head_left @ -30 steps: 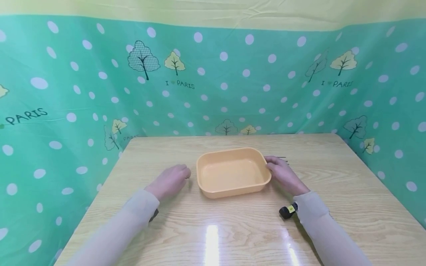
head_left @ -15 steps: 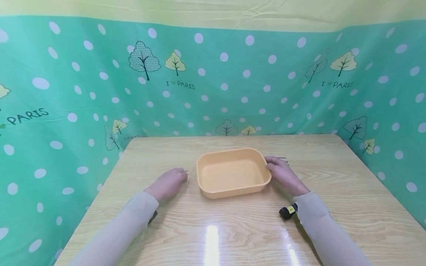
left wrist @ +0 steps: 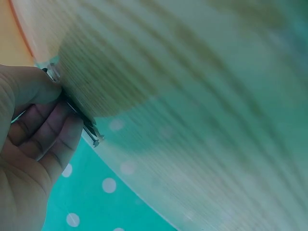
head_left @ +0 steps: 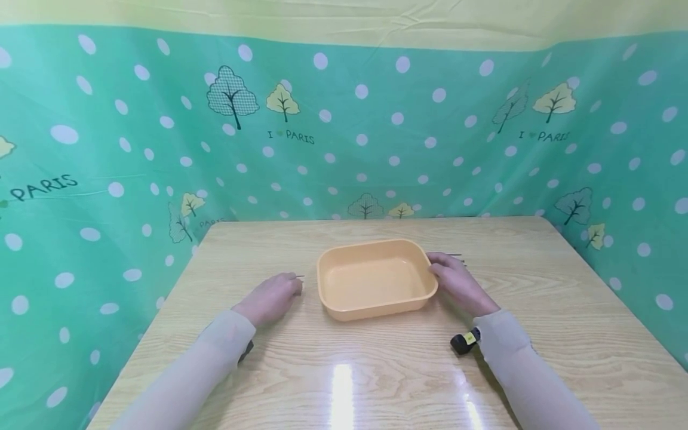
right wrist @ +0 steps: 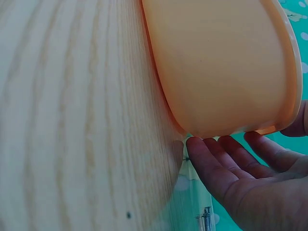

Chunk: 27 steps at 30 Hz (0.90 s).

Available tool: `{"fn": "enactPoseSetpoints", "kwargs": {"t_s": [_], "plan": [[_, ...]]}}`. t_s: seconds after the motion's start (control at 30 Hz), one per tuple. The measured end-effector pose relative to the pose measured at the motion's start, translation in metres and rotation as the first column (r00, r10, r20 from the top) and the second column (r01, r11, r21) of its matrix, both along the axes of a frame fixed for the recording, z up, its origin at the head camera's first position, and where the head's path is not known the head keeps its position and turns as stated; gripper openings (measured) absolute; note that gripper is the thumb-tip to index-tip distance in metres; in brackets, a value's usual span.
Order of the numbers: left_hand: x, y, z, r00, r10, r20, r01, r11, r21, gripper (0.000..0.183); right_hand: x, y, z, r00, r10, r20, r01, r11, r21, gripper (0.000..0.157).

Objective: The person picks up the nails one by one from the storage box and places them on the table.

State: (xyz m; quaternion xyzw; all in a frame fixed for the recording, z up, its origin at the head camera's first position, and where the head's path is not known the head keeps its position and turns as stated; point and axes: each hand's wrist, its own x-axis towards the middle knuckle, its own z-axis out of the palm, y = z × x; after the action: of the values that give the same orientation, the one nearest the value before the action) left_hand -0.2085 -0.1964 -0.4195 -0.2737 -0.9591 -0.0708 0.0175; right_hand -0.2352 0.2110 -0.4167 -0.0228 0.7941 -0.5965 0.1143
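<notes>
My left hand (head_left: 271,297) is low over the table, left of an orange plastic basin (head_left: 376,313). In the left wrist view, its thumb and fingers pinch thin metal nails (left wrist: 96,141), whose heads stick out past the fingertips; their number is unclear. A nail tip (head_left: 300,276) also shows in the head view. My right hand (head_left: 459,283) holds the basin's right end. In the right wrist view its fingertips (right wrist: 197,144) touch the outer wall, and the thumb is at the rim. No objects are visible inside the basin.
More thin nails (head_left: 455,255) lie on the wooden table (head_left: 301,370) just beyond my right hand; their heads (right wrist: 206,216) show in the right wrist view. A green dotted curtain (head_left: 344,131) hangs behind and on both sides.
My left hand has drawn slightly back from the basin and lower, and a nail tip now shows past its fingers. The right hand and basin have stayed put.
</notes>
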Motion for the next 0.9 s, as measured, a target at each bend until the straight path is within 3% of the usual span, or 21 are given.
{"fn": "enactPoseSetpoints", "kwargs": {"t_s": [0.53,0.77,0.9], "plan": [[-0.003,-0.003,-0.001,1.0,0.017,-0.009,-0.017,1.0,0.009,0.011,0.0,0.001,0.001,1.0,0.01,-0.01,-0.01,1.0,-0.007,0.051],[-0.003,-0.008,0.014,0.999,0.042,0.002,-0.042,0.999,-0.001,0.013,0.001,0.008,0.006,0.999,-0.014,-0.045,0.017,0.997,0.072,0.049],[-0.003,-0.014,0.025,0.997,0.069,-0.033,-0.069,0.997,0.024,0.019,0.0,0.019,0.01,0.992,0.007,-0.127,0.013,0.988,0.154,0.05]]}}
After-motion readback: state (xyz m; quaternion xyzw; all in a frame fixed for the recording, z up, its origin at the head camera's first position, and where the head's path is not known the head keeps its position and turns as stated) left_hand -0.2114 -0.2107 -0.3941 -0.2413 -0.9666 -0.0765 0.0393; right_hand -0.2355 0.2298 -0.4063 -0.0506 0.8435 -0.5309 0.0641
